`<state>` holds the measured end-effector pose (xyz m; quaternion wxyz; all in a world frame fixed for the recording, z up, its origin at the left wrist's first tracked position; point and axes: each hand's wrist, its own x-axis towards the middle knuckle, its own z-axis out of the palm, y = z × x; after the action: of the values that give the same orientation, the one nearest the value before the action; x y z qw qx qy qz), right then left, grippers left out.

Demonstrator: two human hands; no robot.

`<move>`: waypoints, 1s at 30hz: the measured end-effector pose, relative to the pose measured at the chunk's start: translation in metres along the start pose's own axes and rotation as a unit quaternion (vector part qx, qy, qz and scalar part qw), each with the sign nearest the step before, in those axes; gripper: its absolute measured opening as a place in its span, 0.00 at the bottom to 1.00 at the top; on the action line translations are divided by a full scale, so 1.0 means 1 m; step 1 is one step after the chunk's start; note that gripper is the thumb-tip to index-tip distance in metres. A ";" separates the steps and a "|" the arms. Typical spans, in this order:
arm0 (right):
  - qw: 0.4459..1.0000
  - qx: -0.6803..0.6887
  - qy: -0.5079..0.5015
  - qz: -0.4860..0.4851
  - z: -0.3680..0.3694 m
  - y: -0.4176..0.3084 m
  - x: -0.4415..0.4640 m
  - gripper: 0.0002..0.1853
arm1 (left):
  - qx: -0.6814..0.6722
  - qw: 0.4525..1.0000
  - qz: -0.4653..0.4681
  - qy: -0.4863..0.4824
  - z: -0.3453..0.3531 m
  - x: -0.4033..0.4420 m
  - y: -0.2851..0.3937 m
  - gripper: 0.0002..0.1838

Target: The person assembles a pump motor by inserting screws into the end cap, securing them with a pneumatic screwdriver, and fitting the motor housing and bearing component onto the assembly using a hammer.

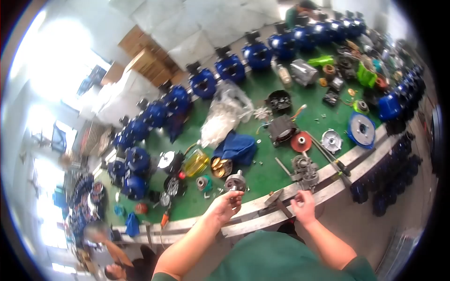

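My left hand (226,207) is at the bench's front edge, with thumb and fingertips closed at the lower end of a round grey metal part with a shaft (235,181). My right hand (303,206) is just below a grey metal vise-like fixture (304,171). Its fingers are bent, with the thumb apart from them, and I see nothing held there. Whether its fingertips touch the fixture is unclear. A small bowl of brass-coloured parts (221,167) and a blue cloth (236,148) lie beyond my left hand.
Blue motor housings (229,67) line the far side of the green bench (187,206). Also there are a yellow liquid bottle (195,162), a plastic bag (222,117), a wired stator (282,128), a blue flange (361,129) and an orange-handled tool (165,219). Another person (123,264) is at lower left.
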<state>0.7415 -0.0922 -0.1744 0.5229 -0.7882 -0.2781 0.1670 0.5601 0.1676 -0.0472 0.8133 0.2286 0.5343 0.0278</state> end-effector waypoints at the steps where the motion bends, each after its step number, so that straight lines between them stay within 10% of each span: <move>1: 0.996 0.030 -0.077 -0.037 0.010 -0.034 0.003 0.19 | -0.005 1.000 -0.005 0.009 -0.009 -0.001 -0.009 0.10; 6: 0.908 -0.063 -0.242 -0.335 0.086 -0.147 0.009 0.17 | -0.065 0.997 -0.049 0.013 -0.070 0.030 -0.072 0.12; 30: 0.767 -0.310 -0.268 -0.494 0.241 -0.274 -0.094 0.06 | -0.229 0.972 -0.024 -0.041 -0.188 -0.090 -0.073 0.16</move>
<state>0.4609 0.1084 -0.0212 0.1645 -0.5848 -0.7943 -0.0055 0.3416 0.1407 -0.0603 0.8658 0.0241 0.4850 0.1206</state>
